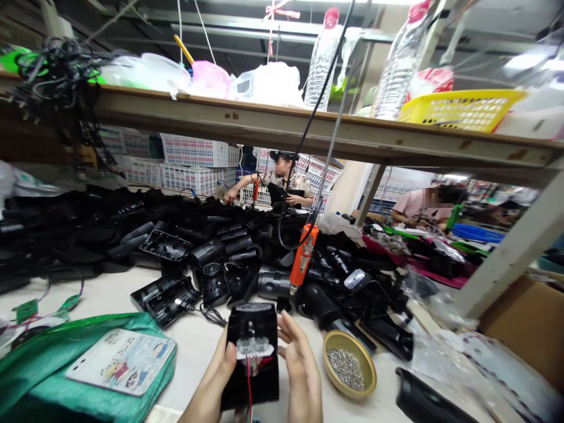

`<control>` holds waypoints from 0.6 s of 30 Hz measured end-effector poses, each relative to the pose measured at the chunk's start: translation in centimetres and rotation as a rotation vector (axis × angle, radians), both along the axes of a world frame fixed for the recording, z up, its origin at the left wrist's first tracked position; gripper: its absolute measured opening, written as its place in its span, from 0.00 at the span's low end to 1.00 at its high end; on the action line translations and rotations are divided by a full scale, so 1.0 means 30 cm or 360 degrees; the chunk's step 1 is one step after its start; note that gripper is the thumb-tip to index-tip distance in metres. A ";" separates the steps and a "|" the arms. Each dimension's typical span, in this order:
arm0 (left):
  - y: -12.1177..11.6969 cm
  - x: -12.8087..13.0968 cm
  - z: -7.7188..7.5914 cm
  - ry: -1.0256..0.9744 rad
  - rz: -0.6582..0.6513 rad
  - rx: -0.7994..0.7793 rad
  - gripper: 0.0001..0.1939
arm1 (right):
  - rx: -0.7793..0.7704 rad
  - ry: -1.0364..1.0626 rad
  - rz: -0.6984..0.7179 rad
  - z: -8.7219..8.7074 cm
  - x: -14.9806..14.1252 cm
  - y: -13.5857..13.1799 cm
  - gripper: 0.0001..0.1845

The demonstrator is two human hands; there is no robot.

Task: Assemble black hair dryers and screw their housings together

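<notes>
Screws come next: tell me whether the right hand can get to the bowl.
Probably yes. The right hand rests on the black housing, and the bowl of screws sits just to its right, open on top, with nothing between.

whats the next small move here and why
Probably bring the right hand up to the orange screwdriver hanging just above. Both hands flank the black housing; the left hand has its thumb on the clear part with red wires, seemingly seated. The bowl of screws sits beside the right hand, so fastening looks due.
</notes>
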State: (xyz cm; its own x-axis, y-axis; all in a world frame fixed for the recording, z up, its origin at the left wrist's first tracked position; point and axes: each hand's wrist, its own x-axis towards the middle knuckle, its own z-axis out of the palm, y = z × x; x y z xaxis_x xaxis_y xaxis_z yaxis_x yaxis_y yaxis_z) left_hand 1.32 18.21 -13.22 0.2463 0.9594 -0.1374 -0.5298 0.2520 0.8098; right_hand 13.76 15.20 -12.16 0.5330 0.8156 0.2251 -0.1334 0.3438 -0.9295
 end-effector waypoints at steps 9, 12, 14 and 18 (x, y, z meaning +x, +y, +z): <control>-0.031 0.026 0.038 0.0001 -0.0036 -0.0082 0.51 | -0.0002 0.0141 0.0235 -0.037 -0.074 0.003 0.38; -0.026 0.030 0.051 0.0074 0.0082 0.0015 0.44 | 0.0009 0.0061 0.0253 -0.040 -0.077 0.006 0.40; -0.026 0.034 0.061 0.0098 0.0091 0.0039 0.42 | 0.0002 0.0010 0.0236 -0.043 -0.077 0.007 0.40; -0.036 0.040 0.075 0.0125 0.0062 0.0000 0.42 | -0.0014 -0.0001 0.0177 -0.049 -0.081 0.007 0.37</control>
State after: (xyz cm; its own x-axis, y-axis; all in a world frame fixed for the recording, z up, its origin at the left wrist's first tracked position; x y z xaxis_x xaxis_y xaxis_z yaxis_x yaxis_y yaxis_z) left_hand 2.52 17.13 -10.96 0.1971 0.9680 -0.1551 -0.4740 0.2326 0.8492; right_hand 11.31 15.42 -13.64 0.4391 0.8715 0.2182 -0.1696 0.3189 -0.9325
